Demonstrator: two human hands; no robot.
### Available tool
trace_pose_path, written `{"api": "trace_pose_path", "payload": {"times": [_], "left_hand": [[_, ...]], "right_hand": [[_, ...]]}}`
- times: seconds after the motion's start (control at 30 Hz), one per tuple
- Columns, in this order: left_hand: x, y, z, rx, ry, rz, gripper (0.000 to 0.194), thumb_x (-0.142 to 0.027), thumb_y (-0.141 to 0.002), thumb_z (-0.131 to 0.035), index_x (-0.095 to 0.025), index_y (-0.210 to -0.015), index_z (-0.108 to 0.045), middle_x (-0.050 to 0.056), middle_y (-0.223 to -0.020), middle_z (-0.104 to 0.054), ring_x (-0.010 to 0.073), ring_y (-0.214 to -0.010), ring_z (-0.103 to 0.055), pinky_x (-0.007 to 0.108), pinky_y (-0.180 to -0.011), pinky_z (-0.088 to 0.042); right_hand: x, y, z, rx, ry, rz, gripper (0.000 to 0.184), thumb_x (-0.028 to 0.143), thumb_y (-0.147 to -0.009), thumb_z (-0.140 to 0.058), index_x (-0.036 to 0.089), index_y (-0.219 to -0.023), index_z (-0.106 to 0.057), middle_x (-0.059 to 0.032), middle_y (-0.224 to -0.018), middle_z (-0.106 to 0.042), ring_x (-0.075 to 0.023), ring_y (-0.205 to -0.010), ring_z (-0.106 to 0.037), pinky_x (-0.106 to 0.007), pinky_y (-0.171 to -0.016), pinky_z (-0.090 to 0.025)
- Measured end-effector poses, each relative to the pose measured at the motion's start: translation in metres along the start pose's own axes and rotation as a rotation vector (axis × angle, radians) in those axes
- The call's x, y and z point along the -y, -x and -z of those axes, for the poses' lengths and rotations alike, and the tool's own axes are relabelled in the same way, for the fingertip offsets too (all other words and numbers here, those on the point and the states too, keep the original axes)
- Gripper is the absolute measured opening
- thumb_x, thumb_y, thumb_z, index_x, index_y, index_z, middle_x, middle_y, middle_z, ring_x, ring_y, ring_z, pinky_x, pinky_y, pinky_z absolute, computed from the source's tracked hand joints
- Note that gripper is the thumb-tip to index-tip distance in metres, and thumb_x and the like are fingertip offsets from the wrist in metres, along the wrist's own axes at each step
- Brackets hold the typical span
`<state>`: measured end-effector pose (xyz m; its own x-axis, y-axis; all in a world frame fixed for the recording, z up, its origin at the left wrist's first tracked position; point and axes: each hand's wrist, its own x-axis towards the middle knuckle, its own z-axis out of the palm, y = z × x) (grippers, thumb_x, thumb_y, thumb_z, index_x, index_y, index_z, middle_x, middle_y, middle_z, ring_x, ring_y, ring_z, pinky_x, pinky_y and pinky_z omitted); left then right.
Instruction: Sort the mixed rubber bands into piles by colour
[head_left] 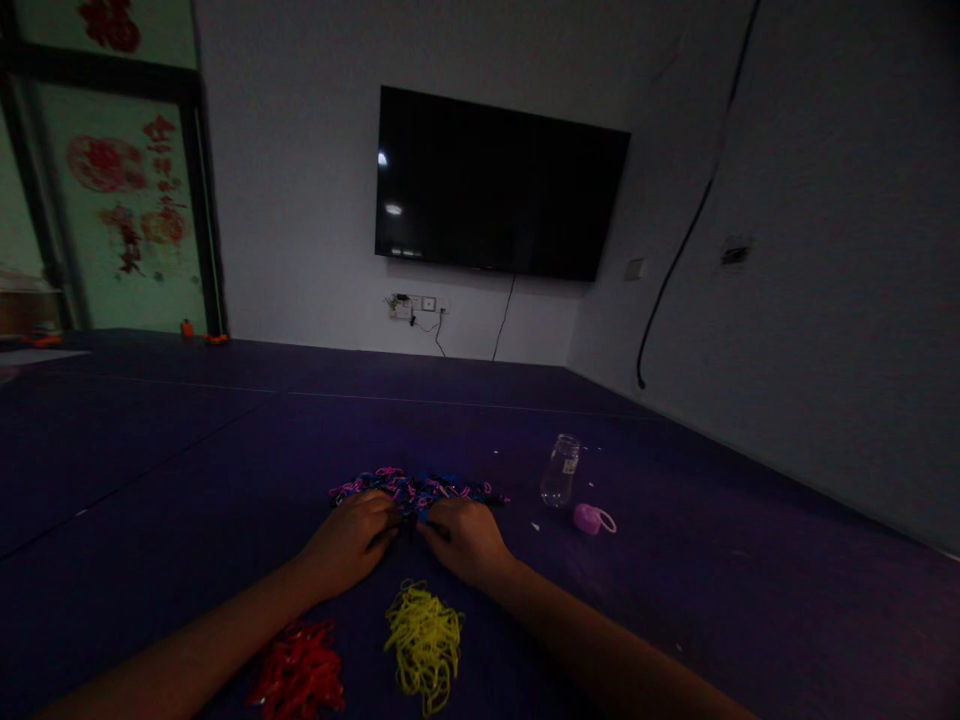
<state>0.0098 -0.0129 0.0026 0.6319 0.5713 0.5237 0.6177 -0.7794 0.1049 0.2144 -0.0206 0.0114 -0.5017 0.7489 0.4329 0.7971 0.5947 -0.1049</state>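
Both my hands rest at the near side of a mixed pile of pink, blue and dark rubber bands [471, 489] on the dark purple surface [247, 455]. My left hand [361, 533] has its fingers curled inward at the pile's left part. Facing it, my right hand [466, 538] is curled too, with a bit of blue showing by its fingers. What the fingertips pinch is dark and too small to make out. Nearer to me lie a heap of yellow rubber bands [425, 640] between my forearms and a red heap [300, 672] beside my left forearm.
A clear bottle [559, 472] without its lid stands tilted in view, right of the pile. Its likely lid, a pink cap with a ring [588, 518], lies beside it. Small white scraps [535, 526] are scattered nearby. A television [501, 185] hangs on the far wall.
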Motion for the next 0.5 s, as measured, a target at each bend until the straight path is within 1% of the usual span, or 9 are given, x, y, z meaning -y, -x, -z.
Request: {"api": "trace_pose_path", "payload": {"times": [0.27,0.4,0.5], "left_hand": [[-0.0023,0.0001,0.0025,-0.033,-0.01,0.059,0.021,-0.012,-0.082,-0.049,-0.017,-0.094,-0.065,0.008,-0.094,-0.065,0.0227,-0.093,-0.059,0.039,-0.083,-0.047],[-0.003,0.0,0.0025,-0.048,0.001,0.081,0.021,-0.012,-0.082,-0.049,-0.017,-0.096,-0.064,0.008,-0.096,-0.066,0.0234,-0.094,-0.059,0.04,-0.085,-0.048],[-0.0024,0.0,0.0021,-0.038,-0.002,0.086,0.022,-0.012,-0.083,-0.049,-0.016,-0.099,-0.063,0.008,-0.097,-0.066,0.0234,-0.095,-0.06,0.04,-0.085,-0.048]], "right_hand": [[0.0012,0.0,-0.0003,-0.005,0.004,-0.005,0.02,0.027,-0.086,-0.053,0.019,-0.071,-0.063,-0.0014,-0.074,-0.067,-0.0127,-0.07,-0.06,-0.021,-0.058,-0.033],[0.0017,0.0004,0.0008,-0.01,0.001,0.004,0.019,0.026,-0.085,-0.054,0.019,-0.071,-0.063,-0.0011,-0.074,-0.067,-0.0123,-0.069,-0.059,-0.022,-0.058,-0.033],[0.0019,0.0009,0.0015,-0.015,-0.002,0.01,0.019,0.026,-0.085,-0.054,0.019,-0.071,-0.063,-0.0008,-0.074,-0.067,-0.0122,-0.068,-0.059,-0.022,-0.057,-0.032]]}}
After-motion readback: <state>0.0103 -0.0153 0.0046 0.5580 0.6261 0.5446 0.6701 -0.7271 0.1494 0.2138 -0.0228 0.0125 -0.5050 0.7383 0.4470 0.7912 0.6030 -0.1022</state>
